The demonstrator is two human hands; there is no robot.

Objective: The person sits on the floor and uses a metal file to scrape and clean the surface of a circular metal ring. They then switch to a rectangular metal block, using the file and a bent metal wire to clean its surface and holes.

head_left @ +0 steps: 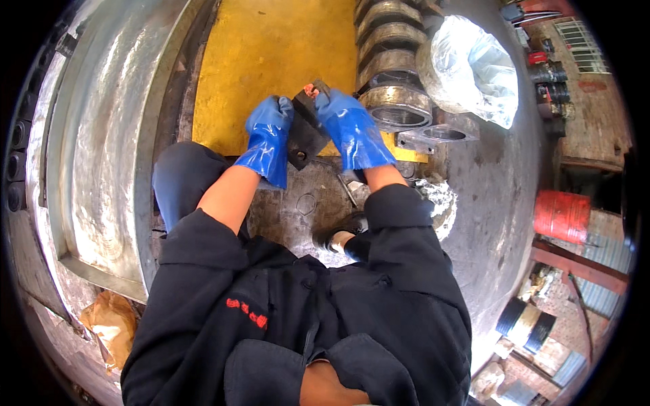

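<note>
Both hands wear blue rubber gauntlet gloves. My left hand [272, 114] is closed at the left edge of a dark metal block [308, 132], which has a round hole near its lower end and stands tilted between my hands. Against the block's upper right side, my right hand [338, 108] is closed too. By its fingertips show a small brownish piece and an orange-red patch [311, 90]; what exactly the fingers hold is hidden. Underneath lies a yellow plate [271, 47].
Several thick metal rings [396, 105] stand in a row to the right, beside a flanged metal part [443, 133] and a clear plastic bag [474, 68]. A long metal trough [101, 155] runs along my left. Further right are a red drum [562, 215] and black-and-cream drum [525, 325].
</note>
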